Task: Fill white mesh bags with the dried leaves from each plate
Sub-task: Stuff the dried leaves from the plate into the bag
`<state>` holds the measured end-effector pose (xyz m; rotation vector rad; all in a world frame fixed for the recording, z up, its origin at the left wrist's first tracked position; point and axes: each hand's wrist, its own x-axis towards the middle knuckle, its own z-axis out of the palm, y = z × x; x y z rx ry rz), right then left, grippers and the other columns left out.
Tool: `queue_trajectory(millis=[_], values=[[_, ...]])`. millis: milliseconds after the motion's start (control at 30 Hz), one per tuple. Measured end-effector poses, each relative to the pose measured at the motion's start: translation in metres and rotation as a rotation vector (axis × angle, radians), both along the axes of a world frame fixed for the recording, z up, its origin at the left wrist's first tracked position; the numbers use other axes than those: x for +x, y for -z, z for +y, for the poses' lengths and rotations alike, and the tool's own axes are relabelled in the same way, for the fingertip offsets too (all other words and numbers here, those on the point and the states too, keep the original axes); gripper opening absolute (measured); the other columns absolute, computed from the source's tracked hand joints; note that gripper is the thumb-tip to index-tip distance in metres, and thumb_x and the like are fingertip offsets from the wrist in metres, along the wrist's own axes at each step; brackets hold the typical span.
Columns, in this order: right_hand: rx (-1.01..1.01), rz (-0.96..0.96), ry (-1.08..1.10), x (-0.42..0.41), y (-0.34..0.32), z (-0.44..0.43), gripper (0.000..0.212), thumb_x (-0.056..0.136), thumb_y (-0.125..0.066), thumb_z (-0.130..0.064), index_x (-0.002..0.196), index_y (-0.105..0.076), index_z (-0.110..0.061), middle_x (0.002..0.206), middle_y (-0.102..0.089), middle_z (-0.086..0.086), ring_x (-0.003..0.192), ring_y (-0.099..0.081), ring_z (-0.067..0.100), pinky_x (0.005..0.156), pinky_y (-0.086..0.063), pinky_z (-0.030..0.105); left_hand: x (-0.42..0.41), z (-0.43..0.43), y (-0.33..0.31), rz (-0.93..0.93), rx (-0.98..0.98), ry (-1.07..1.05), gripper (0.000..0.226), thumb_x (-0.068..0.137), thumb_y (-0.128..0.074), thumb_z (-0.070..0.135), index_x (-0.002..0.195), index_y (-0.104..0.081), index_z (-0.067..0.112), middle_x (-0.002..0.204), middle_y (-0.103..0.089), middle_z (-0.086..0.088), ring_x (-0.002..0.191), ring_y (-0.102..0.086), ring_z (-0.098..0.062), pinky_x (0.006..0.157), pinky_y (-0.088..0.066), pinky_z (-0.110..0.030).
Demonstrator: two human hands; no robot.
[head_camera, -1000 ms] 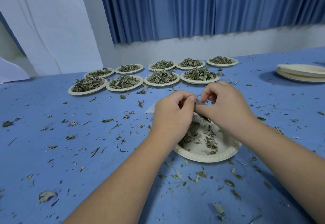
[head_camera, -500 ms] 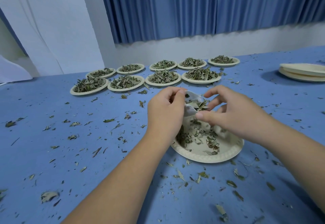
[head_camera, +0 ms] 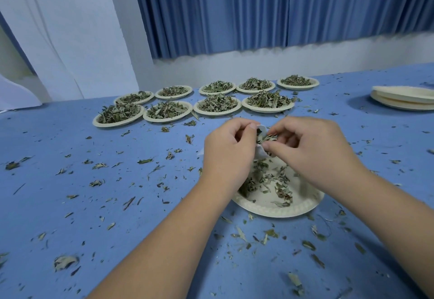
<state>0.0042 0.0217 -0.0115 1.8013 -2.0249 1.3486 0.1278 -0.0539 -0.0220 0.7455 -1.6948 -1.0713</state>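
While your left hand [head_camera: 229, 155] curls its fingers and thumb round the rim of the white mesh bag [head_camera: 261, 152] and holds its mouth up over the near plate [head_camera: 281, 213], your right hand [head_camera: 312, 155] pinches a small tuft of dried leaves [head_camera: 265, 137] right at that opening. Your hands sit close together, almost touching, above the far side of the plate. Only slivers of the bag show between your fingers, so you cannot tell how full it is.

On the plate below lies a thin scatter of loose leaves [head_camera: 265, 181], with much of its pale bottom bare. It rests on the blue tabletop [head_camera: 94, 204], near you and a little right of centre.

Farther off, nine full plates [head_camera: 168, 120] stand in two rows, five behind and four in front, each heaped with leaves. At the far right a stack of empty plates [head_camera: 404, 101] sits well apart from them.

Leaf crumbs [head_camera: 242, 233] and broken stems lie strewn over the tabletop on every side, thick around the near plate. A pleated blue curtain [head_camera: 258, 9] hangs behind the tabletop, above a pale strip of wall.
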Motion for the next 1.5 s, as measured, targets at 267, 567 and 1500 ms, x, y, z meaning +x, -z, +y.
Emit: queue_trajectory(millis=[267, 567, 1500], values=[[0.004, 0.177, 0.1, 0.012, -0.004, -0.007, 0.011, 0.077, -0.068, -0.011, 0.067, -0.068, -0.016, 0.056, -0.056, -0.006, 0.059, -0.051, 0.012, 0.059, -0.043, 0.028, -0.006, 0.007, -0.001, -0.015, -0.045, 0.027, 0.022, 0.093, -0.058, 0.016, 0.081, -0.074, 0.026, 0.078, -0.072, 0.009, 0.071, -0.065, -0.002, 0.065, -0.052, -0.016], [0.045, 0.067, -0.078, 0.005, -0.012, -0.005, 0.011, 0.081, -0.071, -0.016, 0.078, -0.077, -0.024, 0.064, -0.066, -0.007, 0.069, -0.056, 0.007, 0.062, -0.041, 0.02, -0.002, 0.004, -0.004, 0.037, -0.013, 0.011, 0.017, 0.094, -0.059, 0.015, 0.085, -0.073, 0.02, 0.069, -0.07, 0.012, 0.063, -0.064, 0.0, 0.07, -0.059, -0.03], [0.617, 0.091, 0.039, 0.002, 0.003, -0.012, 0.083, 0.062, -0.037, -0.084, 0.122, -0.058, -0.03, 0.121, -0.055, -0.008, 0.105, -0.054, 0.01, 0.082, -0.043, 0.029, 0.02, -0.031, -0.013, 0.084, -0.09, -0.206, 0.024, 0.097, -0.054, 0.02, 0.08, -0.069, 0.028, 0.068, -0.06, 0.018, 0.065, -0.052, 0.005, 0.061, -0.041, -0.013]])
